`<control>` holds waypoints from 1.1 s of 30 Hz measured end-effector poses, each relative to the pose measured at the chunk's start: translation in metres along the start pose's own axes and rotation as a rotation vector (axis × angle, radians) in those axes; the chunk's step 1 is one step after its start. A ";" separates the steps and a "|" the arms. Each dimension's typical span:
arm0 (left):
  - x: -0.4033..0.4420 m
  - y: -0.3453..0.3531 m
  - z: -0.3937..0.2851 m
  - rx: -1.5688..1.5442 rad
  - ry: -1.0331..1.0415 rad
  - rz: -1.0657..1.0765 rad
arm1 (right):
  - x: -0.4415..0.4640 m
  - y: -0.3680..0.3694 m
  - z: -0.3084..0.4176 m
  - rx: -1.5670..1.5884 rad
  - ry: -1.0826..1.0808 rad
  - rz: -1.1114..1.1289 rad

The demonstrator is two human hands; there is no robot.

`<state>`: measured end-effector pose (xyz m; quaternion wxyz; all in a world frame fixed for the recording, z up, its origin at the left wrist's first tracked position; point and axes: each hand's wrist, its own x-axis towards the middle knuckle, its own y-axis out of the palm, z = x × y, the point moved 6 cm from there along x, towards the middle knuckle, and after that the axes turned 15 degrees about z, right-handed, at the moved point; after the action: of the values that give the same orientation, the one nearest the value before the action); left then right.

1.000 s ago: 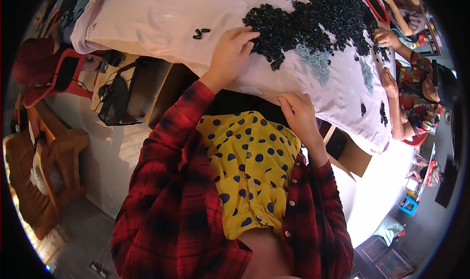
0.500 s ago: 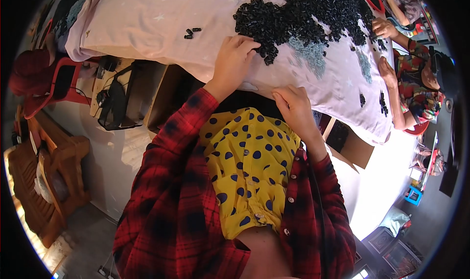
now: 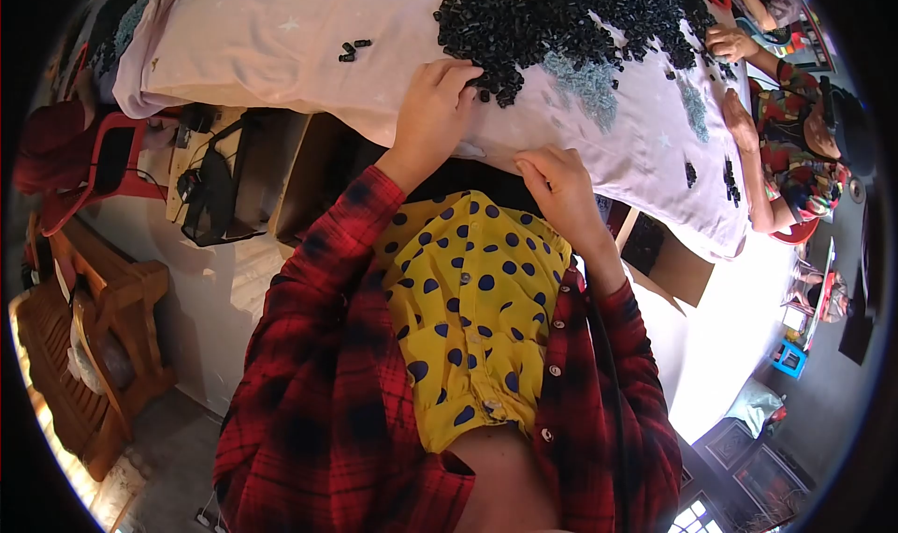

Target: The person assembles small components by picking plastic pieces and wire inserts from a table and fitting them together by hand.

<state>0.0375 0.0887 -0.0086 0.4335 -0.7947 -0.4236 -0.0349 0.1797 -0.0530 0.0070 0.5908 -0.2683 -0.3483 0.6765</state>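
Observation:
My left hand [image 3: 433, 107] rests on the pink cloth at the near edge of a large heap of small black plastic pieces [image 3: 486, 32]. Its fingers are bent together, with the fingertips beside the nearest pieces; what lies under them is hidden. At the table's near edge is my right hand [image 3: 558, 185], closed, its thumb pressed toward the curled fingers. Whatever it may hold is too small or hidden. Thin grey-blue bits [image 3: 582, 88] lie spread on the cloth right of the heap. A few loose black pieces [image 3: 352, 50] sit apart at the left.
The star-patterned pink cloth [image 3: 253, 37] covers the table and hangs over its edge. At right, another person's hands [image 3: 739, 121] are by the heap, near small black groups [image 3: 731, 179]. A red chair [image 3: 117, 163] and a wooden bench [image 3: 103, 327] stand at left.
The view has shifted slightly, so the table sits a little higher and further left. Both my hands keep nearly the same pose. The other person's hand by the heap has moved slightly.

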 end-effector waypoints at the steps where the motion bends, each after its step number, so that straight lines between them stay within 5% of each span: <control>1: -0.001 0.001 0.003 -0.004 -0.006 -0.005 | 0.000 0.001 -0.001 -0.010 0.014 0.017; 16: -0.008 -0.005 0.007 -0.429 -0.146 -0.083 | -0.004 0.000 -0.005 0.057 0.055 0.013; 21: -0.008 -0.007 -0.012 0.024 0.002 -0.039 | -0.007 -0.004 -0.009 0.160 0.059 -0.080; 26: -0.003 0.000 -0.017 0.134 0.045 -0.029 | -0.006 -0.017 -0.026 0.181 0.144 -0.249; 28: -0.002 0.001 -0.019 0.152 0.054 -0.023 | 0.001 -0.036 -0.027 -0.045 0.140 -0.399; 33: 0.002 0.005 -0.019 0.229 0.033 0.030 | 0.022 -0.036 -0.043 -0.308 0.175 -0.372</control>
<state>0.0484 0.0750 0.0003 0.5287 -0.7455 -0.4057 0.0068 0.2318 -0.0230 0.0104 0.6852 -0.3439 -0.4383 0.4692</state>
